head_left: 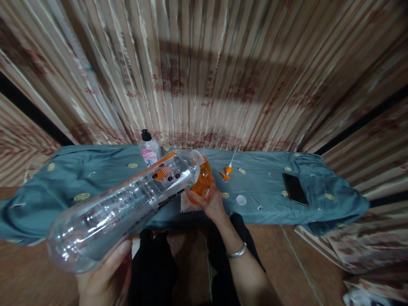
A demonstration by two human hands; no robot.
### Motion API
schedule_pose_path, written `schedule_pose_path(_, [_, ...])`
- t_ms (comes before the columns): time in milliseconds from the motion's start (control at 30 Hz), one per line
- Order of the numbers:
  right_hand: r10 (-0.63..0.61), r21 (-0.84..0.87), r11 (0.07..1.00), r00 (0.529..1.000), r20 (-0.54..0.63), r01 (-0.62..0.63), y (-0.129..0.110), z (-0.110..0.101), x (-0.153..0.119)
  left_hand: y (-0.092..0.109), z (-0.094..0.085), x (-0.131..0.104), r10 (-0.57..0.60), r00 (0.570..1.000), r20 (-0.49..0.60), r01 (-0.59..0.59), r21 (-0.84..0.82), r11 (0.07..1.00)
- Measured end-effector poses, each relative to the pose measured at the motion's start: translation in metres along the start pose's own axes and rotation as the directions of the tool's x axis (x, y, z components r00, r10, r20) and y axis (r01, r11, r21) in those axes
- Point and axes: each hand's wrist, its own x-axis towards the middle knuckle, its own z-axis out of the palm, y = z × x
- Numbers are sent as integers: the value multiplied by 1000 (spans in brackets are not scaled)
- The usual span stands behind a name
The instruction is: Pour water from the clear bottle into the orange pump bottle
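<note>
Clear bottle [124, 208]: tilted, gripped near its base by the left hand [108, 272]
Orange bottle [202, 183]: clasped in the right hand [211, 202], seemingly touching the clear bottle's mouth
Pump [228, 171]: just right of that grip
Phone [296, 188]: farther right

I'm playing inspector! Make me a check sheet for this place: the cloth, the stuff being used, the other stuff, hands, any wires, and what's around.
Surface: blue-green cloth, wrinkled, yellow patterns.
Job's things: big clear bottle, tilted, mouth at the top of the orange bottle; can't tell if they touch.
Clutter: pump top, white disc, phone, black-topped bottle.
Hands: left hand holds the big clear bottle; right hand holds the orange bottle.
Cables: nothing seen.
Surroundings: striped curtain behind, brown floor below.
</note>
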Motion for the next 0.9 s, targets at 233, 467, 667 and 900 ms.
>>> schedule_pose_path(233, [-20,-15,1000,1000,-9,20,3,0,1,-7,-3,18,47,990,133,-34,-94,995])
schedule_pose_path(467, [-79,6,997,995,-55,80,4,4,2,-21,-15,31,28,979,204,-9,-93,996])
schedule_pose_path(667, [-60,-7,998,995,-81,59,3,6,2,-20,-14,36,-10,967,254,35,-93,995])
schedule_pose_path(900, [-81,1,997,995,-53,81,3,5,4,-16,-18,50,-55,948,313,82,-73,994])
